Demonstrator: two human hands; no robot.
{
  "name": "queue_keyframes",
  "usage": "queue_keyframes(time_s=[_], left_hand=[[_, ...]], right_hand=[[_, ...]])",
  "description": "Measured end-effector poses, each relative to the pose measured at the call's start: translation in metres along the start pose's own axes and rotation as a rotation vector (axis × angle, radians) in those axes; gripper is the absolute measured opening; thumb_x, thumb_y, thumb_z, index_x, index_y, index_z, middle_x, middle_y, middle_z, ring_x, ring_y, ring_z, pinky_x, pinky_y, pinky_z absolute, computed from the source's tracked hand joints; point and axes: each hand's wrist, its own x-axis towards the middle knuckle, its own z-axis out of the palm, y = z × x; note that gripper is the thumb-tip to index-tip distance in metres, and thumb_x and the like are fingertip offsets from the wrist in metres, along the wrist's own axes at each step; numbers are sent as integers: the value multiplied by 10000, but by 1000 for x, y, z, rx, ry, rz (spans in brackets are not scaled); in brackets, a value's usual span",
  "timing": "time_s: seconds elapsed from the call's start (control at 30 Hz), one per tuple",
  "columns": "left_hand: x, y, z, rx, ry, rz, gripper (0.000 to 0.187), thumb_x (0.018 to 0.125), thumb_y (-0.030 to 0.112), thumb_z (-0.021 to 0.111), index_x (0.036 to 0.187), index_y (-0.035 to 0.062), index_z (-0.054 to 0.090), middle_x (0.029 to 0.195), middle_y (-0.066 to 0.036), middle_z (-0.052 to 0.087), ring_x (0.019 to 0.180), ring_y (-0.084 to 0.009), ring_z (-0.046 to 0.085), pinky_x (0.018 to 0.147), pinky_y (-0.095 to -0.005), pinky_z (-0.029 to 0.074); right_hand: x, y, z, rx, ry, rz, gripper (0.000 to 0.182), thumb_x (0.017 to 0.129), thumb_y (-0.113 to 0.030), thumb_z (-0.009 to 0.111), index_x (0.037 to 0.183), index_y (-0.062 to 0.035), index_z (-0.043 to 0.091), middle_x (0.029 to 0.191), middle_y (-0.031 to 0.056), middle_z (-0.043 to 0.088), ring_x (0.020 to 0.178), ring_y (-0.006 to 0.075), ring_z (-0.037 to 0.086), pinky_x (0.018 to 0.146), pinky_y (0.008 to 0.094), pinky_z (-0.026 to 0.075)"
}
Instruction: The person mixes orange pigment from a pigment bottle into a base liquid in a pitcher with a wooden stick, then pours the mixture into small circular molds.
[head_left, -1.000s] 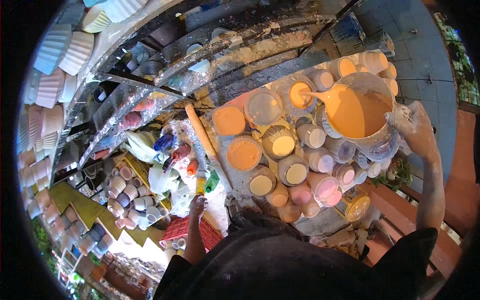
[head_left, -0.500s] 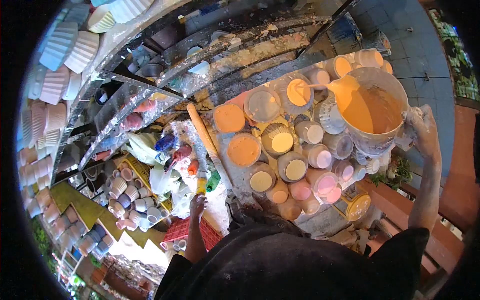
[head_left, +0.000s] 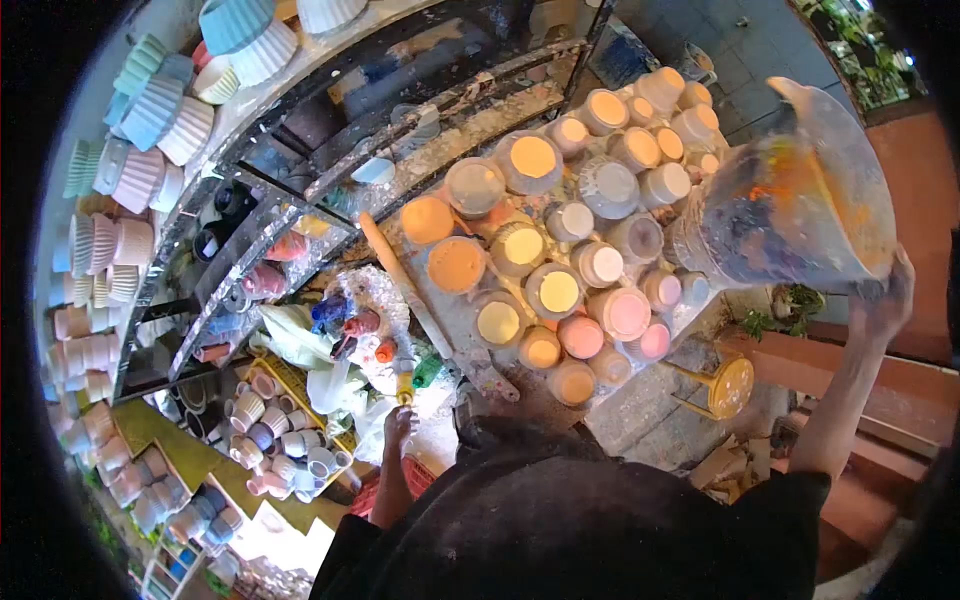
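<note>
My right hand [head_left: 880, 300] grips the paint-smeared jug [head_left: 790, 195], raised at the right of the frame over the filled pots [head_left: 560, 290]. My left hand [head_left: 398, 425], lower centre, looks loosely curled, empty. Leftover orange could drip into pale pots.

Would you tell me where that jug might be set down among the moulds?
Bare bench lies between the long orange-tipped stick and the filled round moulds. The mould cluster itself is packed tight; left of the stick, squeeze bottles crowd.
</note>
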Motion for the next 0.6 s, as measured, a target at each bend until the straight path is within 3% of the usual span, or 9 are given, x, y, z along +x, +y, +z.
queue_keyframes(time_s=[0.1, 0.17, 0.3, 0.33, 0.37, 0.43, 0.47, 0.57, 0.6], left_hand=[[-31, -10, 4, 64, 44, 43, 207, 877, 106, 486, 1059, 20, 530, 832, -105, 620, 623, -176, 608, 517, -283, 507], [-56, -12, 12, 179, 78, 83, 205, 880, 110, 480, 1056, 20, 534, 829, -107, 620, 616, -176, 607, 519, -283, 507], [-68, -81, 25, 266, 52, 102, 218, 869, 118, 493, 1059, 19, 532, 834, -120, 620, 609, -195, 607, 519, -310, 517], [-68, -105, 29, 55, 6, 40, 213, 855, 123, 502, 1039, 21, 538, 822, -115, 614, 600, -206, 601, 519, -325, 521], [-53, -130, 21, -417, -257, -259, 195, 849, 110, 503, 1026, 33, 534, 801, -96, 600, 574, -188, 578, 493, -310, 500], [-122, -132, 87, 5, 8, 120, 172, 858, 116, 493, 1015, 54, 527, 771, -71, 577, 565, -164, 551, 466, -297, 470], [-122, -160, 86, -67, -142, 198, 171, 859, 111, 498, 1024, 71, 518, 739, -52, 558, 574, -144, 535, 448, -287, 444], [-171, -138, 158, 423, -50, -183, 140, 858, 113, 505, 990, 71, 533, 730, -46, 558, 593, -146, 541, 451, -292, 448], [-154, -161, 150, 222, -231, -340, 124, 862, 121, 508, 964, 65, 551, 743, -53, 572, 598, -152, 549, 464, -312, 462]], right_hand=[[-57, -23, -42, 237, 30, 2, 355, 884, -274, 479, 1130, -27, 551, 1171, 133, 551, 1122, 267, 499, 924, 417, 401], [-96, -24, -81, 210, 278, -141, 313, 882, -253, 487, 1086, -30, 569, 1100, 112, 586, 1047, 213, 535, 888, 385, 437], [-176, -24, -131, 97, 588, -29, 265, 864, -259, 516, 992, -40, 594, 949, 77, 626, 915, 166, 587, 778, 345, 495], [-192, -21, -157, 115, 457, 0, 242, 855, -267, 533, 936, -47, 592, 874, 63, 617, 830, 152, 590, 712, 316, 496], [-213, -13, -193, 89, 348, 31, 236, 854, -267, 537, 926, -48, 582, 867, 57, 606, 804, 145, 579, 683, 298, 486], [-255, 8, -269, 3, 160, 79, 236, 859, -258, 532, 952, -42, 554, 922, 54, 581, 809, 140, 545, 662, 273, 455], [-269, 18, -280, -102, 217, 8, 206, 856, -248, 534, 888, -45, 542, 831, 22, 549, 751, 109, 516, 638, 241, 431], [-309, 35, -305, -260, 342, 76, 157, 831, -175, 554, 746, -47, 524, 679, -30, 466, 684, 68, 465, 658, 211, 391], [-317, 36, -315, -277, 395, 107, 149, 823, -153, 558, 729, -42, 524, 691, -25, 474, 688, 68, 465, 665, 214, 390]])
